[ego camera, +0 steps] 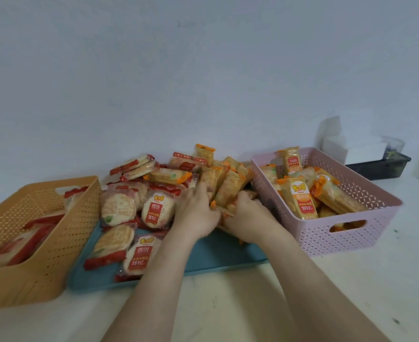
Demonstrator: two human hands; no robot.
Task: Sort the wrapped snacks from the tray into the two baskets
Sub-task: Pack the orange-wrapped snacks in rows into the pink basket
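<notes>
Your left hand (195,213) and right hand (246,215) both clasping orange-wrapped oblong snacks (225,186) over the flat blue plastic tray (210,253), perforated pink plastic basket (351,233) just right, perforated orange plastic basket (55,243) left

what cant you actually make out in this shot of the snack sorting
All from the head view:
- How many orange-wrapped snacks each hand holds: the left hand and right hand cover them, and motion blurs them.
- The tray surface under the pile: snacks hide it.
- The orange basket: its left part is cut off by the frame edge.
- The lower layers in the pink basket: hidden by its wall and the top packs.
</notes>
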